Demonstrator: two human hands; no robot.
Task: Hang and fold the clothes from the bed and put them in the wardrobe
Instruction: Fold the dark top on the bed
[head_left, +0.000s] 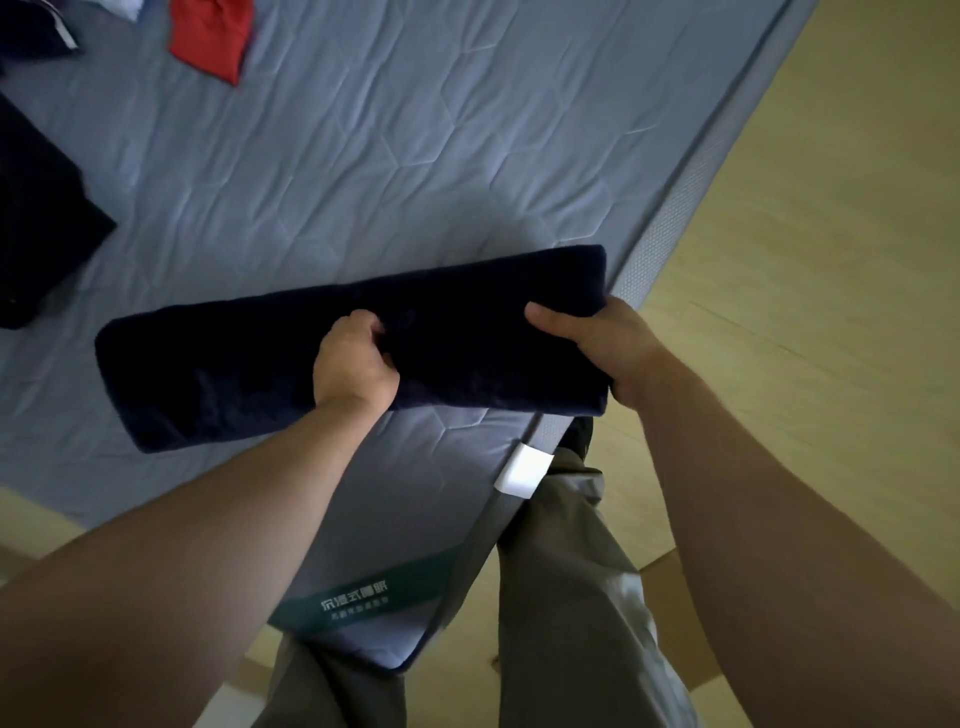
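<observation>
Folded navy garment (234, 379): long, narrow, plush-looking bundle lying crosswise over the near part of the bed (415, 156), close to the mattress's side edge. Long axis runs roughly from 8 o'clock to 2 o'clock. Cannot tell whether it rests on the mattress or is held just above it.

Left hand (353, 358): fingers curled into the fabric, gripping the bundle's near edge at about mid-length.

Right hand (597, 343): clamps the bundle's 3 o'clock end, thumb flat on top, fingers tucked out of sight beneath.

Bed surface: blue-grey quilted mattress, no sheet.

Red garment (210, 36): lying on the mattress at 11 o'clock from the bundle, well apart from it.

Dark garment (36, 208): at 9 o'clock, on the mattress, cut off by the picture edge. Second dark piece (31, 31) at the far 10 o'clock corner.

White tab (522, 473) on the mattress edge at 5 o'clock. Green label (358, 597) with pale characters on the mattress corner at 6 o'clock.

Person's grey trousers (566, 597) beside that corner. Pale wood floor (831, 208) at 3 o'clock.
</observation>
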